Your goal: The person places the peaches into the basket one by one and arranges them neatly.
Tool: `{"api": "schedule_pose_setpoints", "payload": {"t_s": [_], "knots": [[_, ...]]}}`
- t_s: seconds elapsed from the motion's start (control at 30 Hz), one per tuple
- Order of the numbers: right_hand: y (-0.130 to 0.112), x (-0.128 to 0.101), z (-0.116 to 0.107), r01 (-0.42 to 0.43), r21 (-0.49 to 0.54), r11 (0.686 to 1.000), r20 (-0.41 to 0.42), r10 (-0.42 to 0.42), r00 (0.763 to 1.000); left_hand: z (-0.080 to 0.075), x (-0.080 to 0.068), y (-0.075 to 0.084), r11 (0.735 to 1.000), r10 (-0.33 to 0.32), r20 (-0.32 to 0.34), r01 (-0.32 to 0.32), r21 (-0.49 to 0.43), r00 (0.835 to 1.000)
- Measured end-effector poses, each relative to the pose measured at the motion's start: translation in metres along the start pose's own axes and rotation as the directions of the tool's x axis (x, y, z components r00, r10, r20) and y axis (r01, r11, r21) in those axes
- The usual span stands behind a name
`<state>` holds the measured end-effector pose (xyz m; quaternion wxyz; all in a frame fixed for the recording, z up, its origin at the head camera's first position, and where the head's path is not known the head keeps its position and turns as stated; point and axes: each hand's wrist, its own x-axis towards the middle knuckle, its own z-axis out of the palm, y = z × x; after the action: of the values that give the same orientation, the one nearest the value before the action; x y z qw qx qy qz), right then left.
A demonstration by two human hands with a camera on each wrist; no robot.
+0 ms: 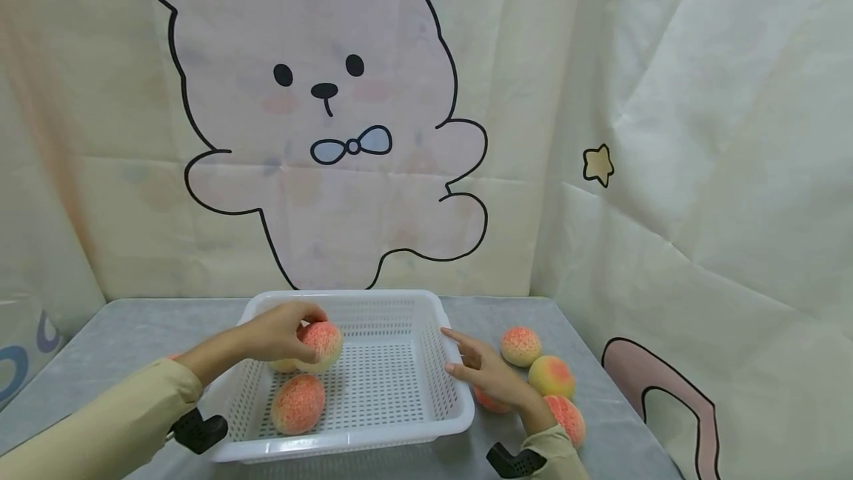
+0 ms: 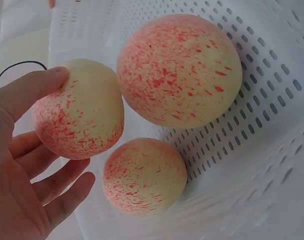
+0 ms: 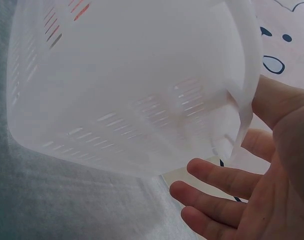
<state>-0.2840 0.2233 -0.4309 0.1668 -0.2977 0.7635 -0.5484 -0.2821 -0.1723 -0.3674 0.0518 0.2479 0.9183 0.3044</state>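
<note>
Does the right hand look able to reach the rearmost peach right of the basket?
Probably yes: the right hand is at the basket's rim, holding no peach, and the rearmost peach lies close by on the table, nothing visible between them.

Here's the round, pale-yellow, pink-speckled peach (image 1: 323, 347), held in the left hand (image 1: 281, 333) at the left end of the white, perforated plastic basket (image 1: 389, 376)! A redder speckled peach (image 1: 298, 404) lies inside; another, seemingly yellowish peach (image 1: 283, 366), sits mostly hidden. Four more rosy-yellow peaches (image 1: 552, 376) cluster outside, right.
</note>
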Motion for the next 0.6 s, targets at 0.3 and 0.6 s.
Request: {"api": "schedule_pose_setpoints", "payload": {"t_s": [0.3, 0.6], "knots": [[0.000, 0.000, 0.000, 0.010, 0.034, 0.999, 0.020, -0.011, 1.000, 0.007, 0.007, 0.000, 0.996, -0.071, 0.001, 0.071, 0.047, 0.997], [-0.002, 0.000, 0.000, 0.000, 0.016, 1.000, 0.013, 0.000, 1.000, 0.011, 0.010, 0.002, 0.986, -0.113, -0.023, 0.115, 0.117, 0.993]]}}
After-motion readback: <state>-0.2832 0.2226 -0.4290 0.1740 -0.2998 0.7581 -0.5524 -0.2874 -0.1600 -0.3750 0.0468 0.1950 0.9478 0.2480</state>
